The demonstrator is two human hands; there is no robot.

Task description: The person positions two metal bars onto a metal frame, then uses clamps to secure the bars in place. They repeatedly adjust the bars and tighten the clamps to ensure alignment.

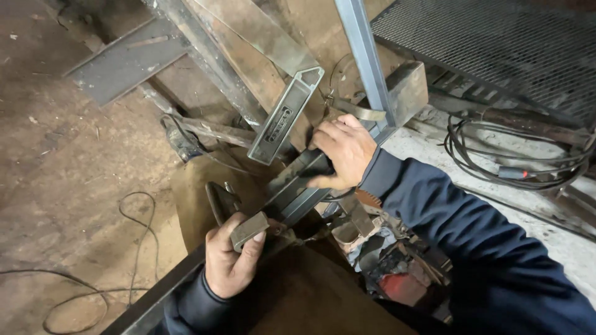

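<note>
Hands in dark blue sleeves work over a cluttered welding spot on a dirt floor (68, 180). The left hand (228, 260) is closed around a short grey block of steel section (249, 230), thumb on one side and the fingers curled under it, pinching it so its upper face shows; the block sits at the lower end of a long dark rectangular steel tube (297, 186) that slants from the lower left up toward the middle. The right hand (343, 151) lies on top of that same tube higher up, fingers pressed together and bent over its edge, thumb stretched along the near side. Just beside the right hand's knuckles, a grey open-ended steel profile with a slotted face (284, 118) leans against rusty flat bars (248, 43) that run to the top edge. A blue-grey square steel post (366, 59) rises behind the right hand, touching a rusty block of steel (408, 90) at its right. A bent grey metal strip (360, 113) sits at the post's foot. A perforated metal sheet (496, 43) fills the upper right corner, and black coiled cables (515, 158) lie below it on a pale concrete slab (428, 149). A thin dark wire (133, 242) loops over the floor at the lower left. A brown leather apron (310, 298) covers the lower middle, and scrap metal bits (385, 254) are heaped just right of it.
</note>
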